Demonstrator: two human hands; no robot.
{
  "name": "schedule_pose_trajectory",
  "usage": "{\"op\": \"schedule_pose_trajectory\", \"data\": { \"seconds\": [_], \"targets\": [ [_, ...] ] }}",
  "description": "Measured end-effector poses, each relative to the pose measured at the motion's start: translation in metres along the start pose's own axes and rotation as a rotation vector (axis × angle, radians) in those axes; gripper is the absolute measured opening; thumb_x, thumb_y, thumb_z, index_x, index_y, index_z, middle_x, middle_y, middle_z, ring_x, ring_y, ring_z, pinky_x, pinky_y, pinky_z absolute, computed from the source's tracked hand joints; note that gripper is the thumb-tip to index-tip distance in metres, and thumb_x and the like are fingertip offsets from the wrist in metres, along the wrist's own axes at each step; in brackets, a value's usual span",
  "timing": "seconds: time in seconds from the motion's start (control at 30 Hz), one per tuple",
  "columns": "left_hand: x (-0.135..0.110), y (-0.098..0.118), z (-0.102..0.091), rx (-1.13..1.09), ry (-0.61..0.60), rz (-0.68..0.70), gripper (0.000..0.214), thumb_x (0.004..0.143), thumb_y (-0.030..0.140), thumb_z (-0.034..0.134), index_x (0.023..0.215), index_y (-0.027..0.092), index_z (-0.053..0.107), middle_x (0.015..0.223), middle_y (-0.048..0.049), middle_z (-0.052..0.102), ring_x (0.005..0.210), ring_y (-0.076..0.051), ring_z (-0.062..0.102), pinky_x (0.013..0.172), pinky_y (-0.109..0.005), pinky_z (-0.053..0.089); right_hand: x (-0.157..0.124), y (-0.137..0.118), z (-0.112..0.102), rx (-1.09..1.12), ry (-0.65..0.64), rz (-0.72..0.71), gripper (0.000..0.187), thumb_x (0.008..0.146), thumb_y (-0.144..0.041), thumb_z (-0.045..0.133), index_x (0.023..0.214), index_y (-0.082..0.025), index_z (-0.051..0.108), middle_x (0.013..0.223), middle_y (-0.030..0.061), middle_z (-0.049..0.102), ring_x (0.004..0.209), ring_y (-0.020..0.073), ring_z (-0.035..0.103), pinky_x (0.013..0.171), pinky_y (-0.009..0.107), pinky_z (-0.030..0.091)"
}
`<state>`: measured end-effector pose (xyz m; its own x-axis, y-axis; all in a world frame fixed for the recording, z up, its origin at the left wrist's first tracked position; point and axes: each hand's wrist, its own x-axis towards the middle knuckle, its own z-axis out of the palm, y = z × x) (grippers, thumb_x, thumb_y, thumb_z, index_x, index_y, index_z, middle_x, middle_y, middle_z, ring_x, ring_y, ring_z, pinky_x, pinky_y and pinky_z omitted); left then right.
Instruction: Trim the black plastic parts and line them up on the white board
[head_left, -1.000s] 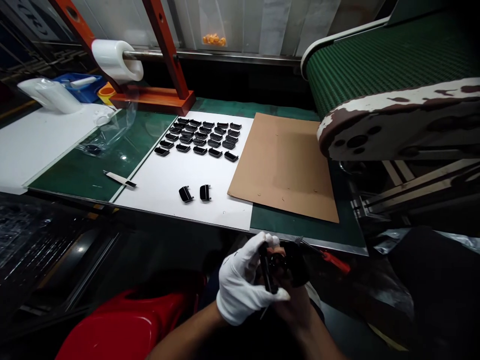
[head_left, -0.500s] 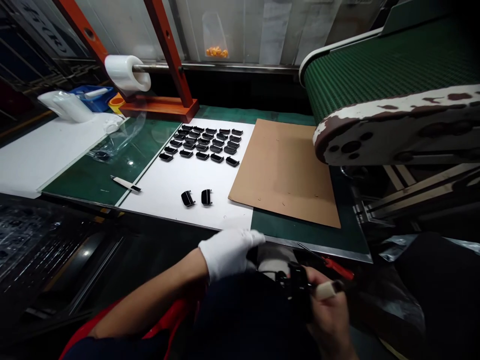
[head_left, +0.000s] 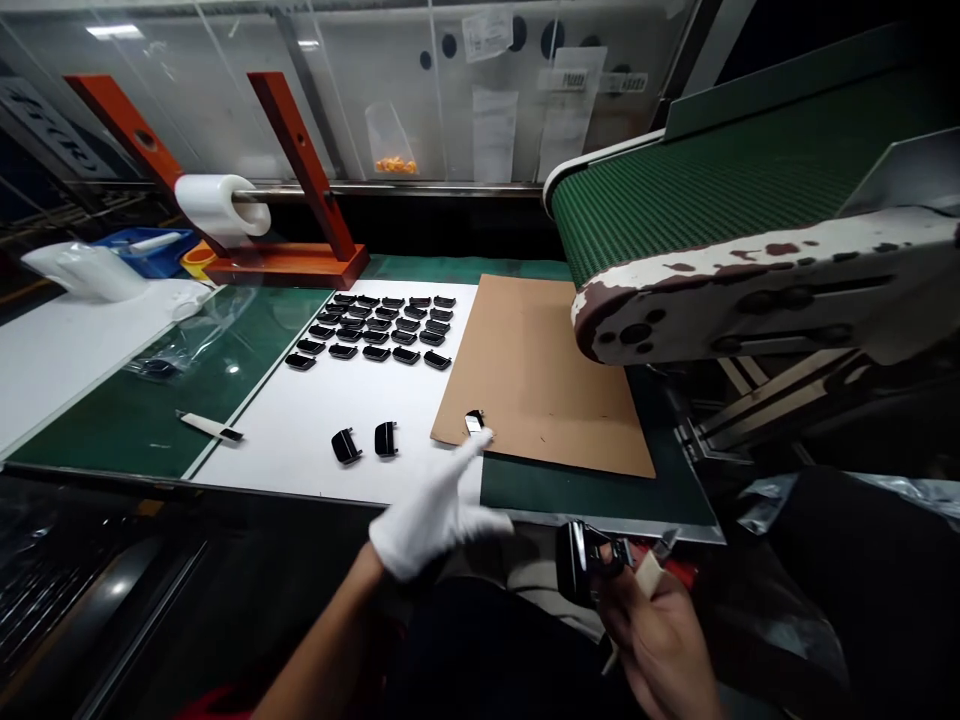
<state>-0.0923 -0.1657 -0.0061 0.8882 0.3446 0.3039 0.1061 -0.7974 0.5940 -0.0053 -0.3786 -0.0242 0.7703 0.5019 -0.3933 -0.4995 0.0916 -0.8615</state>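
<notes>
My left hand (head_left: 431, 520), in a white glove, reaches over the table's front edge with thumb and fingers spread. Its raised fingertip is at a small black part (head_left: 474, 422) with a bright face, on the front left corner of the cardboard sheet (head_left: 555, 380); whether they touch I cannot tell. My bare right hand (head_left: 656, 625) grips a glossy black plastic part (head_left: 576, 565) together with a pale-handled craft knife (head_left: 649, 575), its blade pointing up. Two similar black parts, a left one (head_left: 346, 446) and a right one (head_left: 385, 439), lie apart on the white sheet (head_left: 300, 430).
Rows of black parts (head_left: 376, 353) cover the back of the white sheet. Another knife (head_left: 210, 428) lies at the left. A film roll (head_left: 221, 205) hangs on an orange stand (head_left: 300, 260). The green conveyor (head_left: 675, 210) overhangs the right side.
My left hand has opened out and moved left. A small black part now lies on the cardboard's front corner. My right hand has turned, showing the glossy part and knife blade. The view has shifted.
</notes>
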Motion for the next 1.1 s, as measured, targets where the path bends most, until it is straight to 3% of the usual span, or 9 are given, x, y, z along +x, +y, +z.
{"op": "schedule_pose_trajectory", "data": {
  "seconds": [0.1,0.23,0.5,0.6,0.67,0.73,0.83,0.97,1.1],
  "targets": [
    [-0.026,0.040,0.006,-0.243,-0.119,0.010,0.113,0.046,0.046,0.086,0.140,0.019,0.031,0.129,-0.0142,0.057,0.116,-0.028,0.057,0.098,-0.036,0.049,0.001,0.002,0.008,-0.021,-0.055,0.036,0.038,0.060,-0.049,0.078,0.065,-0.017,0.056,0.050,-0.0076,0.038,0.042,0.0028,0.024,0.038,0.017,0.018],
    [-0.035,0.061,0.018,-0.402,-0.113,-0.076,0.103,0.055,0.037,0.085,0.141,0.024,0.030,0.123,-0.0100,0.062,0.109,-0.024,0.062,0.093,-0.031,0.052,0.001,0.003,0.013,-0.043,-0.110,0.071,0.039,0.059,-0.048,0.079,0.068,-0.018,0.055,0.049,-0.0089,0.036,0.041,0.0034,0.024,0.038,0.018,0.015],
    [-0.040,0.068,0.029,-0.346,-0.006,-0.066,0.095,0.062,0.031,0.082,0.141,0.026,0.030,0.116,-0.0067,0.066,0.099,-0.019,0.067,0.085,-0.025,0.056,-0.003,0.006,0.010,-0.087,-0.191,0.062,0.034,0.066,-0.045,0.075,0.064,-0.017,0.057,0.048,-0.0074,0.039,0.043,0.0039,0.027,0.040,0.019,0.017],
    [-0.043,0.062,0.034,-0.224,0.050,-0.015,0.091,0.067,0.035,0.078,0.142,0.024,0.027,0.119,-0.0092,0.064,0.101,-0.020,0.066,0.087,-0.027,0.055,-0.005,0.003,0.008,-0.120,-0.124,-0.004,0.042,0.074,-0.058,0.062,0.082,-0.017,0.066,0.044,-0.0073,0.040,0.036,0.0030,0.026,0.038,0.020,0.013],
    [-0.044,0.056,0.034,-0.092,0.057,0.047,0.090,0.070,0.031,0.076,0.143,0.022,0.024,0.126,-0.0123,0.059,0.108,-0.023,0.063,0.091,-0.031,0.053,-0.006,-0.001,0.006,-0.179,-0.087,-0.093,0.056,0.074,-0.066,0.055,0.097,-0.017,0.067,0.045,-0.0037,0.048,0.035,0.0052,0.033,0.037,0.021,0.018],
    [-0.043,0.049,0.032,0.033,0.032,0.095,0.090,0.071,0.027,0.075,0.143,0.019,0.022,0.129,-0.0144,0.056,0.113,-0.026,0.059,0.094,-0.035,0.052,-0.006,-0.007,0.005,-0.283,-0.082,-0.123,0.057,0.067,-0.063,0.065,0.102,-0.018,0.067,0.056,0.0017,0.060,0.036,0.0068,0.038,0.036,0.022,0.023],
    [-0.043,0.045,0.025,0.116,-0.011,0.147,0.086,0.074,0.029,0.072,0.143,0.017,0.022,0.128,-0.0144,0.058,0.115,-0.027,0.058,0.096,-0.037,0.050,-0.007,-0.013,0.008,-0.424,-0.100,-0.044,0.045,0.062,-0.049,0.077,0.095,-0.020,0.070,0.063,0.0023,0.064,0.035,0.0038,0.033,0.034,0.021,0.020],
    [-0.053,0.045,0.025,0.099,0.069,0.220,0.079,0.079,0.032,0.067,0.143,0.017,0.023,0.127,-0.0147,0.058,0.116,-0.025,0.057,0.099,-0.036,0.049,-0.011,-0.018,0.015,-0.392,-0.157,0.064,0.036,0.067,-0.048,0.073,0.086,-0.017,0.070,0.039,-0.0068,0.044,0.031,0.0021,0.027,0.033,0.019,0.015],
    [-0.072,0.045,0.038,0.050,0.195,0.134,0.072,0.077,0.033,0.069,0.138,0.017,0.035,0.121,-0.0136,0.063,0.111,-0.026,0.061,0.096,-0.035,0.051,-0.012,-0.016,0.016,-0.255,-0.168,0.163,0.034,0.065,-0.044,0.076,0.081,-0.015,0.070,0.051,-0.0015,0.058,0.030,-0.0029,0.025,0.033,0.016,0.009]
  ]
}}
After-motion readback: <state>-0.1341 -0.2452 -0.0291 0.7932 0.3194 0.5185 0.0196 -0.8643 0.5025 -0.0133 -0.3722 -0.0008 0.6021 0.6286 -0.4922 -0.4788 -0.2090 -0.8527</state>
